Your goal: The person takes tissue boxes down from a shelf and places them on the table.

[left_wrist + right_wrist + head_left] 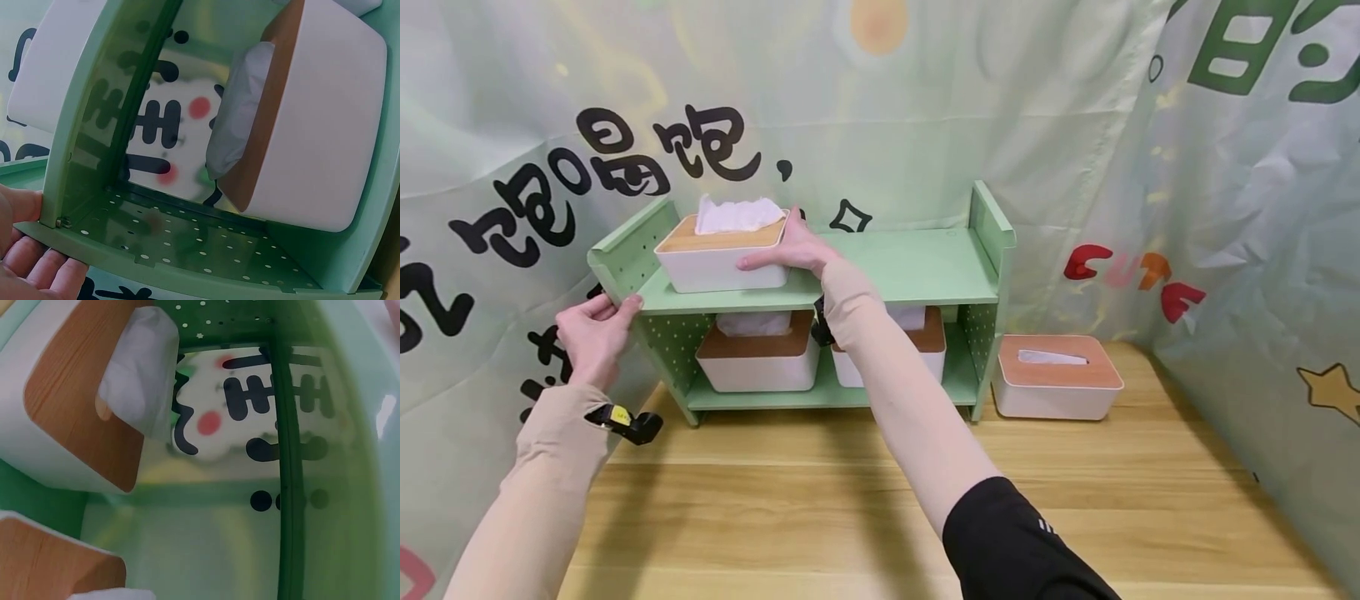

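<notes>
A two-tier green shelf [910, 267] stands on the wooden surface against a printed cloth. On its upper tier, at the left, sits a white tissue box [722, 271] with a wooden lid and a tissue sticking up. My right hand [801, 246] grips this box by its right end, thumb along the front and fingers behind. My left hand [597, 337] holds the shelf's left side near the upper tier's front corner; in the left wrist view, the left hand's fingers [62, 275] lie against the shelf's edge. The right wrist view does not show the right hand's grip.
On the lower tier are two more tissue boxes, a left one [758, 371] and a right one [932, 358] partly hidden by my right forearm. Another tissue box [1058, 392] stands on the wooden surface [760, 500] right of the shelf. Cloth walls [1247, 350] rise around.
</notes>
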Action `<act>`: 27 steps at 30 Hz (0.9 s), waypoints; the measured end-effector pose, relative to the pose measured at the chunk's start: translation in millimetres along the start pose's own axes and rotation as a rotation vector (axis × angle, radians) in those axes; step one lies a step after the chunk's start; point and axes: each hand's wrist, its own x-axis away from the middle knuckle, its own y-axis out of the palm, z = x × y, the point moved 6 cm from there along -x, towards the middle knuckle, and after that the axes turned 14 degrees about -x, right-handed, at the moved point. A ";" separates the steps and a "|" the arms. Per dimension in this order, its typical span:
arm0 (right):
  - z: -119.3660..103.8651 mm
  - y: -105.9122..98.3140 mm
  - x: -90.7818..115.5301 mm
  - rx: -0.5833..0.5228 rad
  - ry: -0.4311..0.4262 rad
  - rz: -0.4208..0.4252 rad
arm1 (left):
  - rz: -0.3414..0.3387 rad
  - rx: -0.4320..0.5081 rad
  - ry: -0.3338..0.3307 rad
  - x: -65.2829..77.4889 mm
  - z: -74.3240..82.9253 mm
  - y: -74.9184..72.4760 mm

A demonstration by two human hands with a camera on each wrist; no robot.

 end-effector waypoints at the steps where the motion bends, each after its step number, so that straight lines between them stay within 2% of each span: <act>1: 0.1 -0.1 -0.5 0.009 0.001 0.005 | 0.000 0.001 -0.003 -0.2 -0.4 -0.4; 8: 3.1 -2.3 -1.5 0.091 0.046 0.014 | -0.007 -0.005 -0.016 -0.6 -1.8 -0.7; 12: 2.8 -4.8 0.0 0.124 0.029 0.015 | -0.011 0.006 -0.015 -0.3 -0.9 0.6; 18: 1.7 -7.7 3.2 0.080 -0.038 0.007 | -0.007 0.004 -0.006 0.3 -0.8 2.4; 27: -3.2 -5.8 7.8 -0.099 -0.100 -0.086 | 0.018 -0.022 0.007 -2.4 -1.1 -0.4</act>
